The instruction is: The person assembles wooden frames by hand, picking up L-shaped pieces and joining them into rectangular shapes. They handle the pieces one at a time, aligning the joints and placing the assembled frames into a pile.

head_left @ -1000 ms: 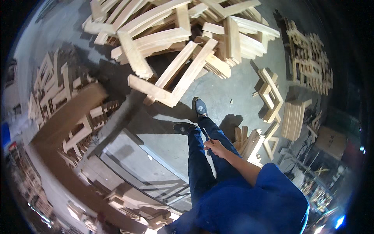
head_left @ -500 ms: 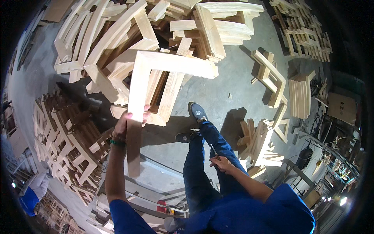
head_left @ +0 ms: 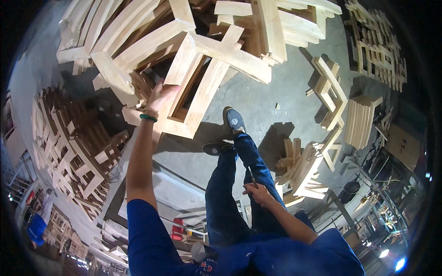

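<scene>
My left hand reaches up and forward and grips one leg of a pale wooden frame that leans off a big pile of similar frames. A green band sits on that wrist. My right hand rests low against my right thigh and holds a thin pencil-like stick pointing up. My legs in blue trousers and dark shoes stand on the grey concrete floor.
Stacked wooden frames stand at the left. A small heap of frame parts lies right of my legs, with more frames and a slat stack beyond. A person in blue stands far left.
My left arm has come into view and risen, taking hold of the wooden frame on the pile. My view has swung toward the pile. My right hand stays at my thigh.
</scene>
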The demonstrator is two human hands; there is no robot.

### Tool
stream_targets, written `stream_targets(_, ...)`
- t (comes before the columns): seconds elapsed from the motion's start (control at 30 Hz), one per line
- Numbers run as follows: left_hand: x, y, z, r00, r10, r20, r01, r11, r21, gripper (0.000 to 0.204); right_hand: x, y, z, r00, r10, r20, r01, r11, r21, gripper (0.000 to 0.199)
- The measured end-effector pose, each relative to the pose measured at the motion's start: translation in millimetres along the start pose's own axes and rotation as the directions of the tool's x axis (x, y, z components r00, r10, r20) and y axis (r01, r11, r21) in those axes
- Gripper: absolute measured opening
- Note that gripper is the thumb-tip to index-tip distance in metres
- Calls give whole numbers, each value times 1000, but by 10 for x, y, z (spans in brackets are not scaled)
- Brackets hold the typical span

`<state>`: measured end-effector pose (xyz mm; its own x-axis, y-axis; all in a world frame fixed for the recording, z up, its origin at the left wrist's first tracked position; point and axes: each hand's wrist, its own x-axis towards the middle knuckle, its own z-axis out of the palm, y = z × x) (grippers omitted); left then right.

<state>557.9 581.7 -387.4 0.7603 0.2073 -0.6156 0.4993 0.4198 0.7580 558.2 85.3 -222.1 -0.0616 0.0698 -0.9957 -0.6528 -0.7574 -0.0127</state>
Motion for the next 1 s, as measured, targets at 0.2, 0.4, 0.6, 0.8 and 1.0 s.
stream_targets(0.2, 14, 139, 207, 942, 135, -308, 112, 737, 666, 69, 44, -40, -4, 1000, -18, 14, 18, 1000, 8, 29)
stream_targets(0.4, -109, 351, 315, 900, 149, -410, 185, 722, 667, 84, 55, -62, -92, 996, 18, 83, -15, 999, -28, 34)
stream_targets(0.6, -887, 333, 1016, 578, 566, -588, -169, 788, 592, 62, 9, -214, -57, 996, 31, 81, -30, 999, -13, 31)
stream_targets(0.8, -2261, -550, 2040, 628, -18, -778, 45, 999, 13, 40, -51, -449, 76, 993, 15, 117, 11, 976, -219, 33)
stream_targets(1.0, -3332, -1419, 2709, 433, -291, -853, 114, 956, -269, 40, -24, -676, 203, 992, 102, 70, -60, 888, -455, 37)
